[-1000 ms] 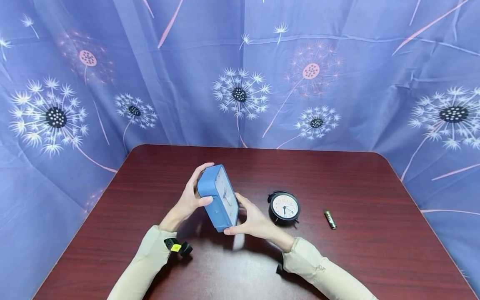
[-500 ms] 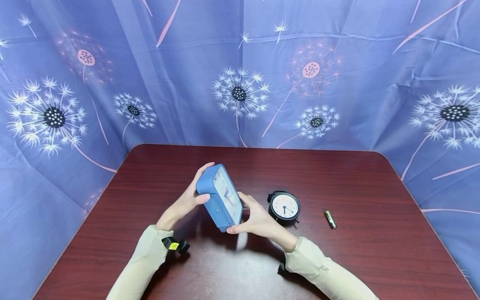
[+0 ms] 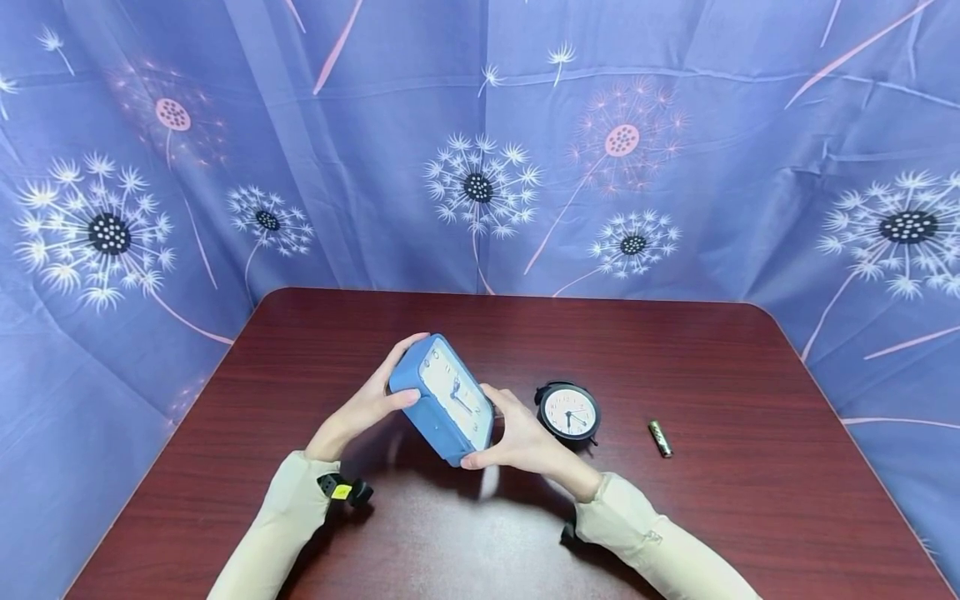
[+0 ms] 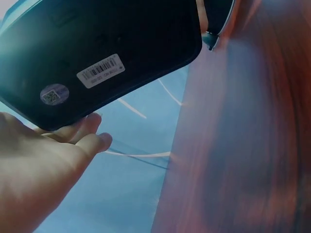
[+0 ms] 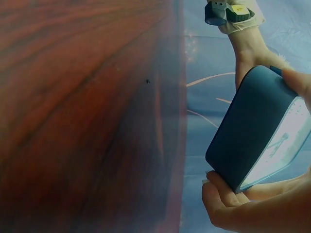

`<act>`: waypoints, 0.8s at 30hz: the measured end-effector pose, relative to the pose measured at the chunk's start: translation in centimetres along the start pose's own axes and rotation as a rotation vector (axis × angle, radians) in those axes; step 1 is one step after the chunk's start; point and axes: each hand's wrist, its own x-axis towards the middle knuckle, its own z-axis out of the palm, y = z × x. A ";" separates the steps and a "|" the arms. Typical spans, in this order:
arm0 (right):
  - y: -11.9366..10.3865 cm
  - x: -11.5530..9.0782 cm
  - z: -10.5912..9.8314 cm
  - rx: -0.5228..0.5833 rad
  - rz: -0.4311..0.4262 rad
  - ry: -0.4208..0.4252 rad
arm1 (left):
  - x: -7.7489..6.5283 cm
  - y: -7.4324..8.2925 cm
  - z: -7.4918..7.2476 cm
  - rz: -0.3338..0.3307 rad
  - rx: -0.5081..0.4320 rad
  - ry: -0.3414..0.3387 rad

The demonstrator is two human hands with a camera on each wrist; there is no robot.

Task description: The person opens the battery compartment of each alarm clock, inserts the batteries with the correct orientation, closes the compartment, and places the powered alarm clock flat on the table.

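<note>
A blue rectangular clock (image 3: 438,417) with a white dial is held tilted above the table between both hands. My left hand (image 3: 372,404) grips its upper left end, the thumb lying on the near blue side. My right hand (image 3: 521,435) holds the lower right end, thumb at the near corner. In the left wrist view the clock's dark back (image 4: 146,39) shows a barcode label (image 4: 101,71) and a round sticker (image 4: 54,94), with left fingers along its edge. In the right wrist view, right-hand fingers (image 5: 223,194) support one edge of the clock.
A round black alarm clock (image 3: 568,415) stands just right of my right hand. Farther right a green-gold battery (image 3: 660,439) lies on the dark red wooden table (image 3: 712,358). A blue dandelion-print curtain (image 3: 375,167) hangs behind the table.
The blue clock has turned so that its dial shows more, and its lower end has shifted slightly right. The left hand has moved a little left; the right hand a little right.
</note>
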 end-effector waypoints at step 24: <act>-0.3 -0.4 -1.1 -0.096 -0.036 0.032 | -1.1 -0.4 -1.0 -0.080 0.078 -0.045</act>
